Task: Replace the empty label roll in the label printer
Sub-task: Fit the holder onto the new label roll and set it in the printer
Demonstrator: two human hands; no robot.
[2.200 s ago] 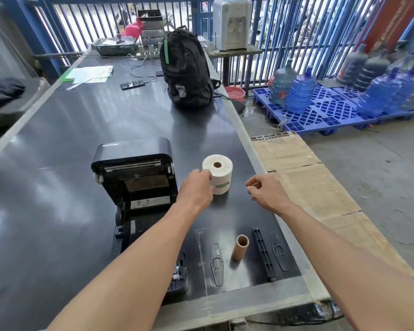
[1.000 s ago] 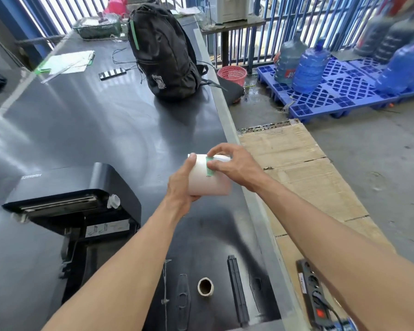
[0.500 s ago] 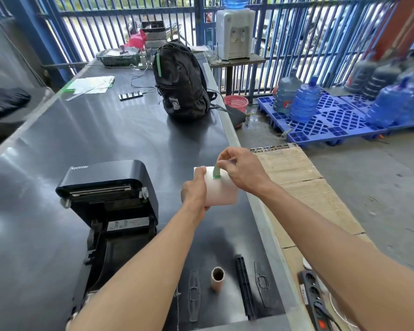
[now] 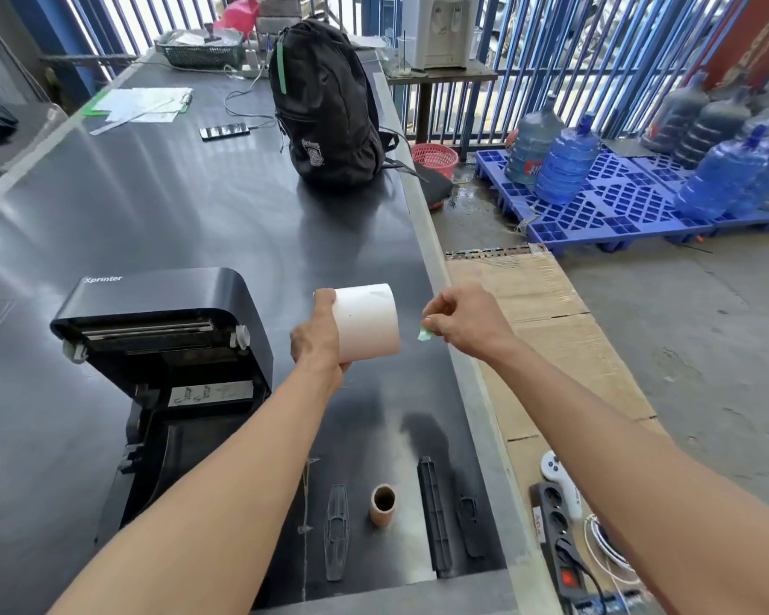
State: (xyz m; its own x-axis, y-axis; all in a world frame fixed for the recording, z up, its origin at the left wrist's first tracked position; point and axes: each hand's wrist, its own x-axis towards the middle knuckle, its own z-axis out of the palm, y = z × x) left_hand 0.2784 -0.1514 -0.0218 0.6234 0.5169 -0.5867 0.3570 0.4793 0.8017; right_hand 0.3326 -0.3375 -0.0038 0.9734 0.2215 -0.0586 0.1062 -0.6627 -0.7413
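Lower centre of the frame: an empty cardboard core (image 4: pixel 382 505) stands upright on the dark table (image 4: pixel 174 206), between flat black plastic parts (image 4: pixel 336 530). Centre: the left hand (image 4: pixel 318 332) grips a full white label roll (image 4: pixel 366 322), held in the air above the table. Just right of it, apart from the roll, the right hand (image 4: pixel 465 321) pinches a small green tab (image 4: pixel 425 334). Centre left: the label printer (image 4: pixel 161 348) stands with its lid raised. Upper centre: a black backpack (image 4: pixel 327 104).
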